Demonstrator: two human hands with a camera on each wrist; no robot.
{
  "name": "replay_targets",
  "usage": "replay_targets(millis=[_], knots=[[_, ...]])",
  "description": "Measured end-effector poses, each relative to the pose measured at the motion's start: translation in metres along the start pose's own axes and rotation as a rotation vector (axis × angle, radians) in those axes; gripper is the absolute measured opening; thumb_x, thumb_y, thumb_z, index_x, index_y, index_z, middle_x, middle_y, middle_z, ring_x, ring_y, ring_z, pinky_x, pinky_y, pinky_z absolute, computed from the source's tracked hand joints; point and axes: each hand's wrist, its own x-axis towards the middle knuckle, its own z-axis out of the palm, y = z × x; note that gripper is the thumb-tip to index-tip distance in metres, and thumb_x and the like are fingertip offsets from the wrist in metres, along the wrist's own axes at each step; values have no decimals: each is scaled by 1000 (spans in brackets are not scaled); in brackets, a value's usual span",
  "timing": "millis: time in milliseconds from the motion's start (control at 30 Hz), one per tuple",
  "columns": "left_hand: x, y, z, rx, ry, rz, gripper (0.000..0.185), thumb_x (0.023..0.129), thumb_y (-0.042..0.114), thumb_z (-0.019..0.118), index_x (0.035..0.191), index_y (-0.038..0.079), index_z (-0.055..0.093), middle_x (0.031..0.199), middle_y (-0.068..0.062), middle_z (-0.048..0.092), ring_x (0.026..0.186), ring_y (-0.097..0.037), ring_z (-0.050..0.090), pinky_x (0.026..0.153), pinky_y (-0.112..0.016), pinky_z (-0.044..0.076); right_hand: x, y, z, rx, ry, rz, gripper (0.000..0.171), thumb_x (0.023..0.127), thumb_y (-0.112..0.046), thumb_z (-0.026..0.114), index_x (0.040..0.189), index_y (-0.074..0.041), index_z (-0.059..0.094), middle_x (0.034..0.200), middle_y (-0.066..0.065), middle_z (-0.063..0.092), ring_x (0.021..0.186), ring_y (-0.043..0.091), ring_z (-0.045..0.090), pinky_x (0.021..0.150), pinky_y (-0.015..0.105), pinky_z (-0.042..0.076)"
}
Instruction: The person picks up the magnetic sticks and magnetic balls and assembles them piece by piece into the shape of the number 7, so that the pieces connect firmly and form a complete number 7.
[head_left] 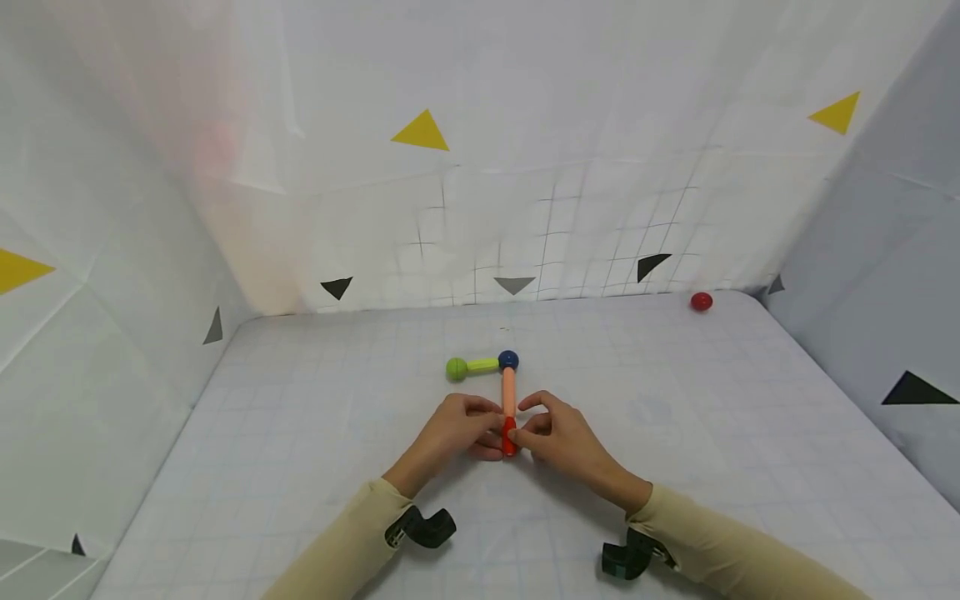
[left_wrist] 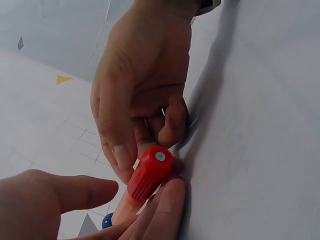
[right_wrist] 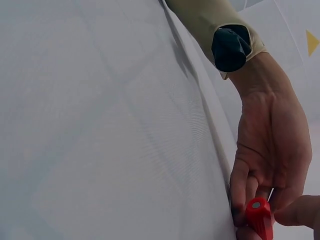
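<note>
A red magnetic stick (head_left: 509, 438) lies end to end with an orange stick (head_left: 508, 392), which meets a dark blue ball (head_left: 508, 359). From that ball a yellow-green stick (head_left: 482, 365) runs left to a green ball (head_left: 456, 369). My right hand (head_left: 562, 437) pinches the red stick from the right, thumb on its side. On the other side is my left hand (head_left: 463, 429), its fingertips (left_wrist: 167, 200) against the red stick and its thumb raised clear of it. A silvery disc shows on the near end of the red stick in both wrist views.
A red ball (head_left: 701, 302) sits at the far right of the white tabletop (head_left: 360, 367). White sheets with yellow, grey and black triangles hang behind and at both sides. Each wrist carries a dark camera mount (head_left: 427, 528).
</note>
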Motion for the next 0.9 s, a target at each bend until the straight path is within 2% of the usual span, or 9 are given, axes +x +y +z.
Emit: replay_targets(millis=[167, 333, 500, 800, 900], knots=[[-1, 0, 3, -4, -21, 39, 35, 82, 15, 73, 110, -2, 61, 90, -12, 67, 76, -25, 67, 64, -38, 54, -2, 1, -4, -32, -16, -17, 34, 88, -22, 65, 117, -11, 51, 77, 0, 67, 58, 20, 56, 52, 31, 47], [-1, -1, 4, 1, 3, 32, 37, 80, 11, 74, 111, -2, 60, 91, -12, 66, 76, -25, 67, 63, -37, 54, -2, 2, -14, -51, -21, -7, 34, 88, -24, 65, 117, -12, 51, 80, 0, 68, 60, 23, 58, 52, 34, 48], [0, -2, 4, 14, 19, 20, 36, 79, 10, 74, 111, -1, 61, 92, -12, 65, 75, -25, 67, 62, -36, 54, 0, 5, -34, -113, 49, 2, 37, 88, -26, 66, 119, -12, 51, 81, -4, 67, 64, 22, 58, 53, 34, 47], [-1, -2, 3, 24, 19, 19, 36, 79, 9, 74, 112, 0, 61, 93, -12, 64, 76, -24, 66, 62, -35, 54, 6, 9, -86, -217, 180, -82, 34, 89, -26, 65, 117, -12, 52, 84, -3, 68, 68, 21, 60, 63, 36, 50], [-1, -3, 3, 31, 20, 18, 36, 80, 9, 73, 112, 1, 61, 93, -11, 63, 76, -24, 66, 62, -35, 54, 12, 13, -106, -265, 228, -83, 31, 90, -27, 63, 116, -13, 53, 86, -2, 68, 68, 20, 60, 63, 36, 49]])
